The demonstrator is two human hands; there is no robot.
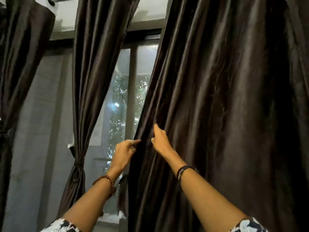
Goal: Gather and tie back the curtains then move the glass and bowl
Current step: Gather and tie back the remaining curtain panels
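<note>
Two of the dark brown curtains look finished: the middle curtain [93,81], left of and beyond the hands, is cinched by a tie-back [78,163], and the far-left curtain [15,72] seems bunched at its own tie, though that spot is at the frame's edge and too dark to be sure. The right curtain [225,97] hangs loose and wide, so gathering it has only begun, and tying it is left to do. The glass and bowl are nowhere in view; moving them comes after.

Both hands are raised to this curtain's inner edge. The left hand [123,153] has its fingers curled and pinches the edge of the fabric, forefinger stretched along it. Just beside it to the right, the right hand [161,141] grips a fold, fingers curled into the cloth and forefinger pointing up. Between the middle and right curtains the window [123,101] shows foliage outside.
</note>
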